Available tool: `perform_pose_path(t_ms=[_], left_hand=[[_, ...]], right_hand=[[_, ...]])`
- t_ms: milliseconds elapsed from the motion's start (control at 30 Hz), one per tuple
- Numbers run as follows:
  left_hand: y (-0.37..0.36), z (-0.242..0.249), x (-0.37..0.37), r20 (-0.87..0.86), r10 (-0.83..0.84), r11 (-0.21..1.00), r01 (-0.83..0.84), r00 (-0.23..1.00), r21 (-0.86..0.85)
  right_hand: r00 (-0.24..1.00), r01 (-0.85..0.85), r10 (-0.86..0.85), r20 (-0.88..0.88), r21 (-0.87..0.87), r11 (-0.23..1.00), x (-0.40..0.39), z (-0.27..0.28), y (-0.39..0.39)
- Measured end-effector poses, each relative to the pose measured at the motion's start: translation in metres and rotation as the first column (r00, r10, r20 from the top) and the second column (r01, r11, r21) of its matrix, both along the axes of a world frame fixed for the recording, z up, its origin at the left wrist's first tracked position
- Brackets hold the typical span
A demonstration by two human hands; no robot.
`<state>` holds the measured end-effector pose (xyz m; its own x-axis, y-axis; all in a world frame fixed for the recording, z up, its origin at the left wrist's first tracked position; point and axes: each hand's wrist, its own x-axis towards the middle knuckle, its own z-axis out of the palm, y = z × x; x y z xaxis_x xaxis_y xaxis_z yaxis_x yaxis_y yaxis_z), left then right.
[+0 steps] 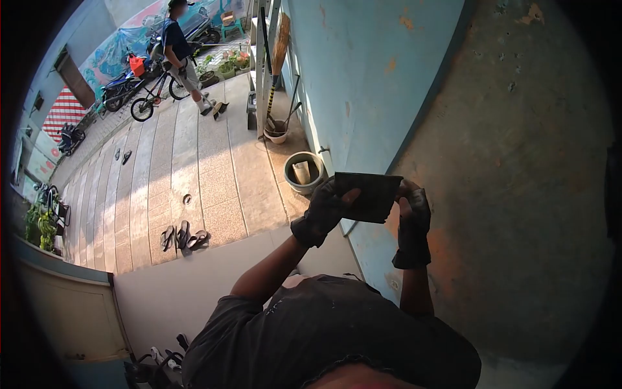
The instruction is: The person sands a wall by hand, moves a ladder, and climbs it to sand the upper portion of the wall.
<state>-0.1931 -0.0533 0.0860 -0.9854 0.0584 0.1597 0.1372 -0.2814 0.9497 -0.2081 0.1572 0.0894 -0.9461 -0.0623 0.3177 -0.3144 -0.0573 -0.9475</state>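
Note:
In front of my chest I hold a dark rectangular sheet (369, 198) that looks like sandpaper; its lower right edge is ragged. My left hand (322, 211), in a black fingerless glove, grips the sheet's left side with the thumb across its near face. On the other side, my right hand (414, 217), gloved the same way, pinches the right edge between thumb and fingers. The fingers behind the sheet are hidden. Close beyond both hands is the light blue wall (363, 84), marked with peeling patches.
A grey bucket (303, 170) with a light-coloured object inside stands by the wall. Behind it are a broom (280, 48) and a ladder (259, 78). Sandals (184, 235) lie on the paving. Farther off, a person (178, 55) stands near a bicycle (154, 97) and motorcycles.

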Motion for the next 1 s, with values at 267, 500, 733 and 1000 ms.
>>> perform_pose_path(t_ms=[267,500,733,1000], left_hand=[[0.020,0.021,-0.039,-0.214,-0.221,0.964,0.180,0.951,-0.197],[0.080,0.053,-0.067,-0.905,-0.049,0.915,-0.345,0.422,-0.210],[0.162,0.078,-0.073,-0.895,-0.344,0.892,-0.198,0.283,-0.406],[0.205,0.065,-0.083,-0.889,-0.342,0.778,-0.440,0.304,-0.449]], right_hand=[[0.941,0.339,-0.338,-0.032,0.041,0.940,0.025,0.031,-0.002],[0.500,0.853,-0.805,-0.318,0.020,0.522,0.038,0.078,0.044],[0.279,0.932,-0.861,-0.426,-0.096,0.350,0.051,0.116,0.050],[0.324,0.940,-0.833,-0.449,0.055,0.336,0.078,0.096,0.075]])
